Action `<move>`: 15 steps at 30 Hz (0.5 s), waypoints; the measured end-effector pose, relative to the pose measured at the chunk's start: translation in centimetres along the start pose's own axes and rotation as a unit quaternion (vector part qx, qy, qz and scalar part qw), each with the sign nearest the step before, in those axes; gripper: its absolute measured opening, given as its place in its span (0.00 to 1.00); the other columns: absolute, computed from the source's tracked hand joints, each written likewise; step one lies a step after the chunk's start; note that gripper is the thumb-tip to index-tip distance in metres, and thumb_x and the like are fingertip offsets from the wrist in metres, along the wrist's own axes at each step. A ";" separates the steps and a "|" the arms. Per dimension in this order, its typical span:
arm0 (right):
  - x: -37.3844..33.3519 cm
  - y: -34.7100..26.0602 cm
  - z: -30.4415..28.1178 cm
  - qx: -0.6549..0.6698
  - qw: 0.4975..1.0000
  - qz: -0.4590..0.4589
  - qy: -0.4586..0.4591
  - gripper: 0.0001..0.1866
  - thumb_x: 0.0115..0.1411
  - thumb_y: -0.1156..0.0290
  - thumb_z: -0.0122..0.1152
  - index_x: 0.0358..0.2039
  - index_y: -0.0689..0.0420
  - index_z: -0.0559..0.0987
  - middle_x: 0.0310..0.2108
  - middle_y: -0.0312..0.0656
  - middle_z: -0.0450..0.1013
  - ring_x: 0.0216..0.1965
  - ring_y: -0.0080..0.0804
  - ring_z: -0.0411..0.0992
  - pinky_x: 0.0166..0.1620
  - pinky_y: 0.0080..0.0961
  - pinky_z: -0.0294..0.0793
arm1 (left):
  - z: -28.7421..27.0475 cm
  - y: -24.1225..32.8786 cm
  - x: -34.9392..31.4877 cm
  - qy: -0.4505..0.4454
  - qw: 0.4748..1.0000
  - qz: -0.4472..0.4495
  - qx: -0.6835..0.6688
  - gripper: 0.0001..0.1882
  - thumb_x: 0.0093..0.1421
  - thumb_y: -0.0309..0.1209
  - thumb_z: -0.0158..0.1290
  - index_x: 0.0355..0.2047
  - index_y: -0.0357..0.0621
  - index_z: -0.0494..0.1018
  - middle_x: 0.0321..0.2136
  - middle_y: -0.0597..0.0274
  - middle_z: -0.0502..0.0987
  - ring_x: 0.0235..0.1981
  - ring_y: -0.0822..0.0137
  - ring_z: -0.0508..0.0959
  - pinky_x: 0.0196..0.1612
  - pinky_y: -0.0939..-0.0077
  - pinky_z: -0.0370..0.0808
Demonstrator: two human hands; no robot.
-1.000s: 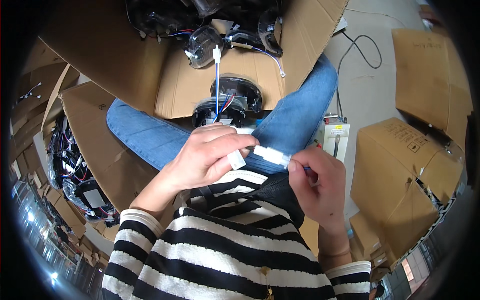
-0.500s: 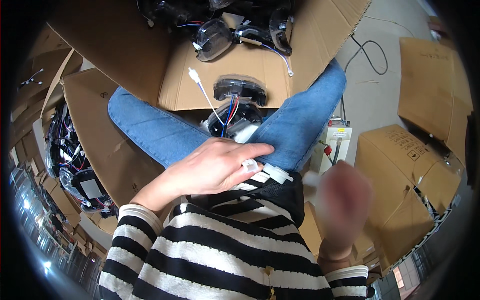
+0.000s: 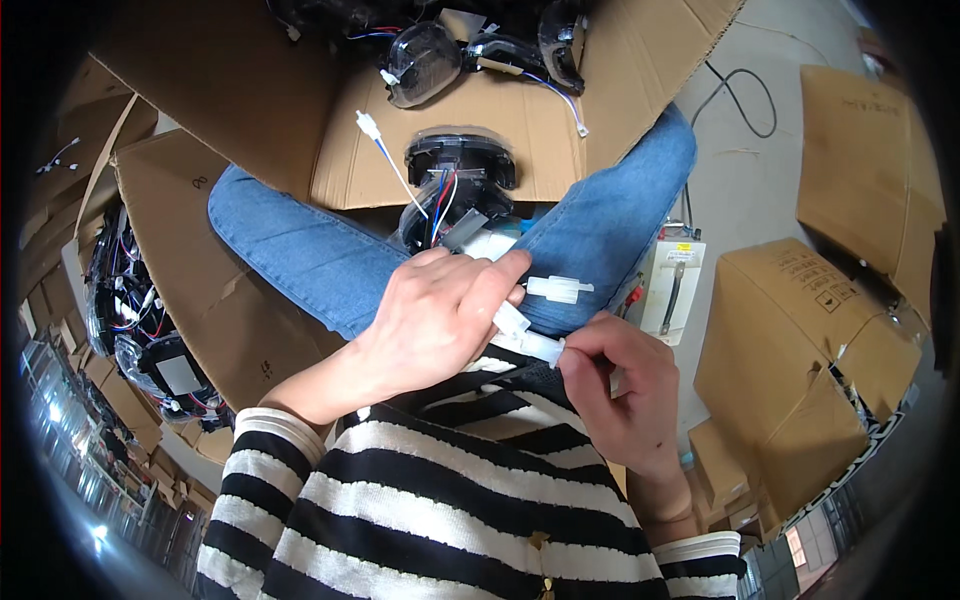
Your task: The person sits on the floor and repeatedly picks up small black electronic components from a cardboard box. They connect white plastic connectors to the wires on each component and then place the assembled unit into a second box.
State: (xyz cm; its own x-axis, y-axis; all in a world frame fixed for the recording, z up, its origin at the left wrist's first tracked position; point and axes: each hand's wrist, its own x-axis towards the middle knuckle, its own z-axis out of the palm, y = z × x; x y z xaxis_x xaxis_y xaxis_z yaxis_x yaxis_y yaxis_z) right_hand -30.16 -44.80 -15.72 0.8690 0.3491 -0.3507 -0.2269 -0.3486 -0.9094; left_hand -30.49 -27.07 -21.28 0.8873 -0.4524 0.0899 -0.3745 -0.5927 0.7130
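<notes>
My left hand (image 3: 430,318) is closed over my lap around a white plastic connector (image 3: 511,319), which sticks out between thumb and fingers. A second white connector (image 3: 560,289) lies beside its fingertips, over the jeans. My right hand (image 3: 630,395) pinches the end of a translucent white connector (image 3: 542,347), which meets the one in my left hand; I cannot tell whether they are joined. Just beyond my left hand rests a clear-and-black lamp unit (image 3: 460,165) with blue, red and white wires. One white lead from it ends in a white plug (image 3: 368,126).
An open cardboard box (image 3: 380,165) in front holds several similar lamps (image 3: 425,65). Another box (image 3: 190,260) stands on the left with more wired lamps (image 3: 170,365) beside it. Right of my knee is a pale power unit (image 3: 672,280) with a cable. Further cartons (image 3: 800,340) stand at the right.
My right hand has come in from the right and now pinches a connector next to my left hand. The left hand has turned slightly and shifted up. The power unit's red clip is less visible.
</notes>
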 end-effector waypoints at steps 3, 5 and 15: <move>0.0 0.0 0.5 -0.023 1.000 0.004 0.015 0.04 0.45 0.80 0.54 0.20 0.60 0.69 0.14 0.36 0.63 0.12 0.22 0.57 0.15 0.17 0.54 | 0.1 -0.1 -0.1 0.009 1.000 0.004 0.017 0.21 0.38 0.22 0.51 0.37 0.36 0.65 0.19 0.66 0.71 0.19 0.68 0.72 0.22 0.77 0.64; 0.1 0.0 0.9 -0.070 0.997 -0.007 0.033 0.05 0.45 0.81 0.54 0.20 0.59 0.68 0.14 0.37 0.62 0.12 0.24 0.58 0.16 0.18 0.55 | 0.5 -0.3 -0.4 0.030 0.999 0.014 0.015 0.21 0.41 0.22 0.51 0.39 0.36 0.64 0.18 0.64 0.69 0.17 0.66 0.70 0.20 0.75 0.63; -0.1 1.1 2.3 -0.128 0.987 -0.023 0.091 0.05 0.43 0.81 0.53 0.19 0.59 0.67 0.14 0.39 0.61 0.13 0.28 0.59 0.17 0.21 0.56 | 2.2 0.4 -0.3 0.055 0.998 -0.007 0.025 0.26 0.35 0.23 0.49 0.40 0.35 0.65 0.19 0.68 0.69 0.17 0.69 0.69 0.19 0.76 0.61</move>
State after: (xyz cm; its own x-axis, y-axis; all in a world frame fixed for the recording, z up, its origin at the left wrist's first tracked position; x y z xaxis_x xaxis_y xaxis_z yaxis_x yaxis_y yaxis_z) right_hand -31.51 -43.19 -17.19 0.9455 0.2168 -0.2430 -0.0866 -0.5519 -0.8294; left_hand -31.51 -28.59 -22.52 0.9158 -0.3695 0.1572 -0.3718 -0.6325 0.6795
